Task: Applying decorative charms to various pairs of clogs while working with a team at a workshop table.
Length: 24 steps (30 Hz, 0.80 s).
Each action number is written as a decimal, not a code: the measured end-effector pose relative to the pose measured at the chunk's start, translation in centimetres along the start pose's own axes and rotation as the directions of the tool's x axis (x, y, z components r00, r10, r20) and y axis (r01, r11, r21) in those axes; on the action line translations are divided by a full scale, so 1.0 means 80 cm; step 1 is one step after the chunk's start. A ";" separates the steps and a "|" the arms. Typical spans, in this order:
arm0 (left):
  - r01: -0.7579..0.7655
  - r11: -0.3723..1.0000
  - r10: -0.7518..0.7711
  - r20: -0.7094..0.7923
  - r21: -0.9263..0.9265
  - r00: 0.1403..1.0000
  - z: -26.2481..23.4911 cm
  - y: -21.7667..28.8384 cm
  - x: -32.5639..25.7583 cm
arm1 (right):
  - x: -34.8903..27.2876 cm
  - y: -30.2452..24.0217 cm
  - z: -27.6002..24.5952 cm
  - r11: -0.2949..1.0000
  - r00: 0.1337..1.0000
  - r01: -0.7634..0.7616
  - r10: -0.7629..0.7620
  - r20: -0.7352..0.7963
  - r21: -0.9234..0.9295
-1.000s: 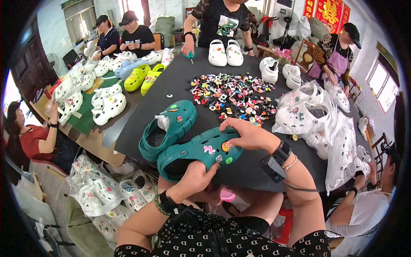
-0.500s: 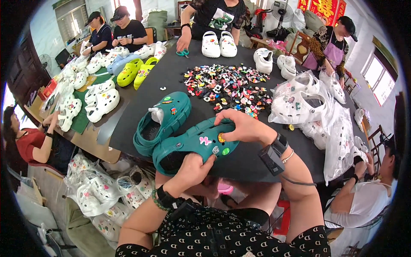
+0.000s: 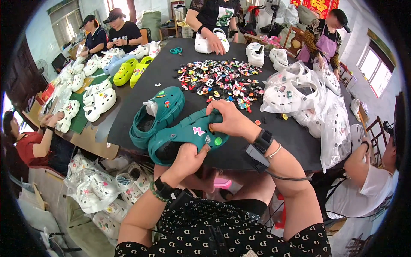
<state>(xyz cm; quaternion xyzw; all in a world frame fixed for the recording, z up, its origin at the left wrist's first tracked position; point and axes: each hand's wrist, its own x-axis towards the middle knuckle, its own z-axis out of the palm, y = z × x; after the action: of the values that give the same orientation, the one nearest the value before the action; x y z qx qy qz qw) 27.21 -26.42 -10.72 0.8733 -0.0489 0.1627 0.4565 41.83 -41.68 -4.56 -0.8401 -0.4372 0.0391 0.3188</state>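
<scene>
A teal clog (image 3: 182,131) lies at the table's near edge, its toe to the right. On its upper are a pink charm, a grey spiral charm and a round green charm. My left hand (image 3: 188,160) is closed on its near side, thumb along the upper. Over the toe, my right hand (image 3: 233,121) grips the clog, its fingers at the far side. Its thumb presses on a small charm (image 3: 211,128), mostly covered. Against it on the left stands a second teal clog (image 3: 174,100) with several charms and white stuffing inside.
Loose shoe charms (image 3: 220,81) are heaped mid-table. Bagged white clogs (image 3: 295,94) lie to the right. Across the table a person's hand (image 3: 216,45) rests on white clogs, with teal scissors (image 3: 176,51) nearby. Yellow-green clogs (image 3: 125,72) stand left. Other people work around.
My right thumb has shifted on the charm and now covers more of it. The person opposite has let go of the scissors and moved a hand onto the white clogs.
</scene>
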 end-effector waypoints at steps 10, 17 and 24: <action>0.042 0.998 -0.034 -0.199 0.036 0.979 0.001 -0.005 0.007 | -0.071 0.013 -0.008 0.927 0.949 -0.045 0.156 -0.273 0.373; 0.055 0.992 -0.030 -0.212 0.112 0.977 0.003 -0.005 0.023 | -0.176 0.111 0.006 0.967 0.866 -0.083 -0.050 -0.498 -0.241; 0.112 0.994 -0.108 -0.222 0.005 0.969 -0.017 0.016 0.032 | -0.204 0.118 0.043 0.909 0.844 -0.238 0.019 -0.536 -0.341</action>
<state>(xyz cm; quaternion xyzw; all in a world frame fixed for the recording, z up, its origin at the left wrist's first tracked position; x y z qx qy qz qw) 29.01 -25.88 -8.11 0.8550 0.0519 0.2338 0.4600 37.30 -56.25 -16.11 -0.8934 -0.2744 -0.2572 0.2457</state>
